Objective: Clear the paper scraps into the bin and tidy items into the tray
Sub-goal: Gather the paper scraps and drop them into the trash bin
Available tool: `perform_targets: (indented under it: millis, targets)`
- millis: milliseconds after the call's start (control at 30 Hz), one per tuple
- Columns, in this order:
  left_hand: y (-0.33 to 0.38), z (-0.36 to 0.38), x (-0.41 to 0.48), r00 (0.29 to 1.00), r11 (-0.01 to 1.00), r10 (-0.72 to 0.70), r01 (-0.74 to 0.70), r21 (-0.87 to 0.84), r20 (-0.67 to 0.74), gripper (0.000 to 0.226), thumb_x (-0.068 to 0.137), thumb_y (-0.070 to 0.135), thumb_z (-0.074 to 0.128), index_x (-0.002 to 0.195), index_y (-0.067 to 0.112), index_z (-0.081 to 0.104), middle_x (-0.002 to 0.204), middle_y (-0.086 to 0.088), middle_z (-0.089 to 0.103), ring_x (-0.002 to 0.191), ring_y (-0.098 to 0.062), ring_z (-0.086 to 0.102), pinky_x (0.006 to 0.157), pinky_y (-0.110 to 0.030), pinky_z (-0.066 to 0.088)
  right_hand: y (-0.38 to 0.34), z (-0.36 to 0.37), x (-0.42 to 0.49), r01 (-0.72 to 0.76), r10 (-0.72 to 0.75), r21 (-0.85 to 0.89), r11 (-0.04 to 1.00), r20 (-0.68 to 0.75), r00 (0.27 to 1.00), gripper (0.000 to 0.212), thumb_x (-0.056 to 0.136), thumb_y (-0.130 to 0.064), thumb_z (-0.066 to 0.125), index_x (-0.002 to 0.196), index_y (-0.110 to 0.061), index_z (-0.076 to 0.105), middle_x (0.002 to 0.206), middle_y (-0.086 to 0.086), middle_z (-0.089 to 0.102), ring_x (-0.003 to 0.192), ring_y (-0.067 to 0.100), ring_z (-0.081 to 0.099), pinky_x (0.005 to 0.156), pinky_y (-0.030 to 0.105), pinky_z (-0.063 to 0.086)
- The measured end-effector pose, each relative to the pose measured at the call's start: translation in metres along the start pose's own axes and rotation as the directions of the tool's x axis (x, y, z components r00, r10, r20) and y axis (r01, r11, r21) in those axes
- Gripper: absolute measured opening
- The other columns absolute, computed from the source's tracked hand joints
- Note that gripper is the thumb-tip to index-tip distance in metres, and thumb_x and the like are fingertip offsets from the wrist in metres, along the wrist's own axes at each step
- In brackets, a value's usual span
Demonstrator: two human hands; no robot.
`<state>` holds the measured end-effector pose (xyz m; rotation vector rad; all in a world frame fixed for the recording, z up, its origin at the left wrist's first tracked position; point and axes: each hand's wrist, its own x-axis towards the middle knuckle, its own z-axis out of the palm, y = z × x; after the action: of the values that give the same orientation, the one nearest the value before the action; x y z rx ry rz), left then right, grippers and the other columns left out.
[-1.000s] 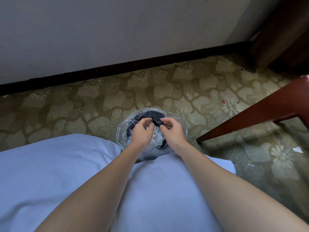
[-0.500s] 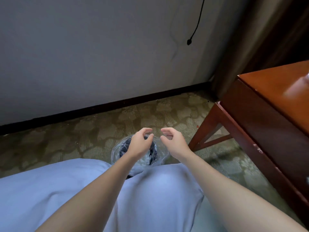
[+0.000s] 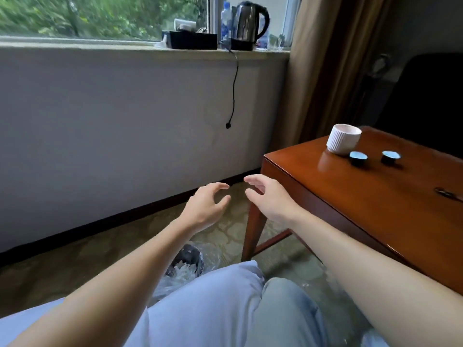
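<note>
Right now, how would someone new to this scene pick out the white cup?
Find the reddish wooden table on the right. Near its far corner stands the white cup. It is taller, ribbed and pale, unlike the two small dark blue-topped pieces beside it.
</note>
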<state>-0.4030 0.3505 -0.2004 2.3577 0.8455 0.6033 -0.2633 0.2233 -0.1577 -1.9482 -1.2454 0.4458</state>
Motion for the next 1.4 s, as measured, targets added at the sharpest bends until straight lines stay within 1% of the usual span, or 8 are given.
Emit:
perform_targets:
  millis: [100, 267, 433, 533, 967, 1167, 1267, 1400]
  targets:
    - [0.039, -0.004, 0.004, 0.996, 0.996, 0.089, -0.089, 0.006, -0.009, 0.037, 0.093, 0.04, 0.054, 0.129, 0.03, 0.059, 0.133, 0.011, 0.06, 0.126, -0.01, 0.051, 0.109, -0.038, 0.041, -0.004, -0.043, -0.021, 0.011, -0.015, -0.049, 0.999, -0.084, 0.996, 0.036, 0.099, -0.023, 0.055, 0.135, -0.025, 0.056, 0.139, -0.007, 0.055, 0.13, 0.009, 0.048, 0.106, 0.024, 0.038]
    - [0.107, 0.008, 0.006, 0.973, 0.972, 0.232, -0.233, 0.033, 0.009, 0.036, 0.094, 0.037, 0.055, 0.128, 0.028, 0.06, 0.134, 0.009, 0.059, 0.126, -0.012, 0.051, 0.107, -0.037, 0.041, 0.004, -0.11, -0.058, -0.048, 0.022, -0.139, 0.989, -0.178, 0.984, 0.034, 0.098, -0.028, 0.055, 0.132, -0.031, 0.055, 0.138, -0.009, 0.056, 0.132, 0.013, 0.047, 0.112, 0.038, 0.039]
    - [0.172, 0.032, 0.006, 0.93, 0.928, 0.364, -0.367, 0.067, 0.048, 0.038, 0.093, 0.037, 0.053, 0.13, 0.031, 0.057, 0.139, 0.01, 0.055, 0.135, -0.013, 0.039, 0.112, -0.041, 0.033, 0.02, -0.165, -0.104, -0.135, 0.09, -0.157, 0.978, -0.261, 0.961, 0.036, 0.1, -0.026, 0.054, 0.136, -0.028, 0.053, 0.143, -0.007, 0.052, 0.134, 0.013, 0.045, 0.1, 0.023, 0.036]
    - [0.209, 0.053, 0.003, 0.901, 0.901, 0.424, -0.43, 0.058, 0.092, 0.04, 0.093, 0.039, 0.054, 0.132, 0.031, 0.055, 0.143, 0.009, 0.052, 0.137, -0.016, 0.037, 0.113, -0.042, 0.032, 0.034, -0.195, -0.137, -0.204, 0.136, -0.192, 0.96, -0.316, 0.939, 0.038, 0.1, -0.029, 0.052, 0.138, -0.032, 0.051, 0.145, -0.009, 0.049, 0.135, 0.014, 0.043, 0.102, 0.027, 0.037]
    - [0.336, 0.139, -0.051, 0.763, 0.802, 0.579, -0.597, -0.029, 0.286, 0.047, 0.096, 0.043, 0.052, 0.141, 0.032, 0.046, 0.151, 0.007, 0.042, 0.143, -0.014, 0.028, 0.118, -0.042, 0.022, 0.087, -0.278, -0.276, -0.392, 0.284, -0.2, 0.898, -0.418, 0.863, 0.038, 0.097, -0.031, 0.052, 0.135, -0.033, 0.052, 0.141, -0.009, 0.051, 0.133, 0.013, 0.044, 0.112, 0.036, 0.036]
    - [0.376, 0.171, -0.086, 0.688, 0.744, 0.655, -0.661, -0.102, 0.313, 0.046, 0.096, 0.045, 0.049, 0.14, 0.031, 0.047, 0.151, 0.008, 0.042, 0.143, -0.013, 0.028, 0.116, -0.041, 0.021, 0.106, -0.297, -0.331, -0.45, 0.333, -0.173, 0.876, -0.458, 0.824, 0.038, 0.099, -0.03, 0.051, 0.137, -0.031, 0.051, 0.143, -0.009, 0.048, 0.117, 0.007, 0.052, 0.093, 0.024, 0.039]
    - [0.391, 0.187, -0.1, 0.642, 0.715, 0.684, -0.685, -0.142, 0.348, 0.048, 0.096, 0.048, 0.048, 0.141, 0.032, 0.046, 0.152, 0.008, 0.04, 0.143, -0.011, 0.027, 0.115, -0.04, 0.02, 0.117, -0.304, -0.357, -0.485, 0.36, -0.158, 0.86, -0.483, 0.798, 0.04, 0.099, -0.03, 0.05, 0.139, -0.03, 0.05, 0.145, -0.009, 0.047, 0.133, 0.012, 0.042, 0.099, 0.026, 0.033]
    - [0.41, 0.204, -0.121, 0.584, 0.692, 0.697, -0.699, -0.178, 0.417, 0.053, 0.095, 0.052, 0.046, 0.143, 0.03, 0.043, 0.155, 0.007, 0.036, 0.144, -0.011, 0.024, 0.115, -0.04, 0.017, 0.13, -0.312, -0.386, -0.521, 0.386, -0.141, 0.842, -0.518, 0.764, 0.04, 0.098, -0.032, 0.051, 0.138, -0.032, 0.05, 0.144, -0.012, 0.048, 0.135, 0.01, 0.041, 0.103, 0.027, 0.032]
